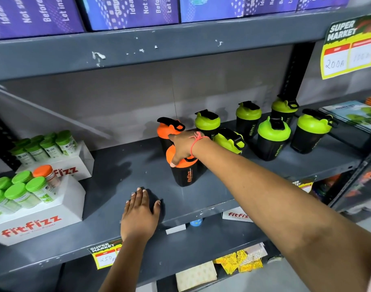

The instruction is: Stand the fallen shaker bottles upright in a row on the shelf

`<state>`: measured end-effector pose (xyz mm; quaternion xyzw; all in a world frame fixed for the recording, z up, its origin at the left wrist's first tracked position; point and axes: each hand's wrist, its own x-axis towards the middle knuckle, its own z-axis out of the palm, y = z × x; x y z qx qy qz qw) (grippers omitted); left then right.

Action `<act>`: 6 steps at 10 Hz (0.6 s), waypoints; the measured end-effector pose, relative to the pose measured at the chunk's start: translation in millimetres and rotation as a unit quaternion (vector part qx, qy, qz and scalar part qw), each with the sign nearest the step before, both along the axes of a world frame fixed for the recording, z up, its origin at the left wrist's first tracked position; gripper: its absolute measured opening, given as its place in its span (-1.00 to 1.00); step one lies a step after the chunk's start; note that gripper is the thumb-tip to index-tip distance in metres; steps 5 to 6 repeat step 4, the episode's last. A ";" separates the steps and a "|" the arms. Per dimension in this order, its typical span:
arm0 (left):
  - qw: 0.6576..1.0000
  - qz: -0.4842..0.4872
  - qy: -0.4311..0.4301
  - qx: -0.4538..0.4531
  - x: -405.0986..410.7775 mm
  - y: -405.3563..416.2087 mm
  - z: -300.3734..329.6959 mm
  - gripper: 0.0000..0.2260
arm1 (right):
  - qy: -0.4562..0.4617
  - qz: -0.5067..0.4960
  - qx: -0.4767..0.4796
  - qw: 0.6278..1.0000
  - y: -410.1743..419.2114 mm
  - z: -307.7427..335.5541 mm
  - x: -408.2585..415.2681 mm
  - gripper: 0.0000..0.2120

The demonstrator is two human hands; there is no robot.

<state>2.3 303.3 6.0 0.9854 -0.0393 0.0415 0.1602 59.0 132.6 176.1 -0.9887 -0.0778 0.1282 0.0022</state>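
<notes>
While the left hand (139, 216) rests flat, fingers spread, the right hand (181, 149) grips an orange-lidded shaker (183, 171) upright; next comes the tilted green shaker (229, 140).

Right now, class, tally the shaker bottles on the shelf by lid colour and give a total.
Orange lids: 2
Green lids: 6
Total: 8
</notes>
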 end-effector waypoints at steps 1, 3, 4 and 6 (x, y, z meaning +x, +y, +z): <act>1.000 -0.004 -0.004 -0.008 -0.2 -0.1 0.0 -0.49 | -0.009 -0.015 0.011 1.000 2.7 -3.7 -1.5 -0.17; 1.000 -0.016 0.004 -0.008 -1.1 0.9 0.5 -0.50 | -0.048 -0.074 0.085 0.992 -1.9 -13.6 -26.6 -0.38; 0.999 -0.013 0.025 0.028 2.0 -1.9 3.9 -0.49 | -0.162 -0.102 0.196 0.962 -8.2 -19.0 -43.6 -0.34; 0.999 -0.013 0.025 0.028 2.0 -1.9 3.9 -0.49 | -0.162 -0.102 0.196 0.962 -8.2 -19.0 -43.6 -0.34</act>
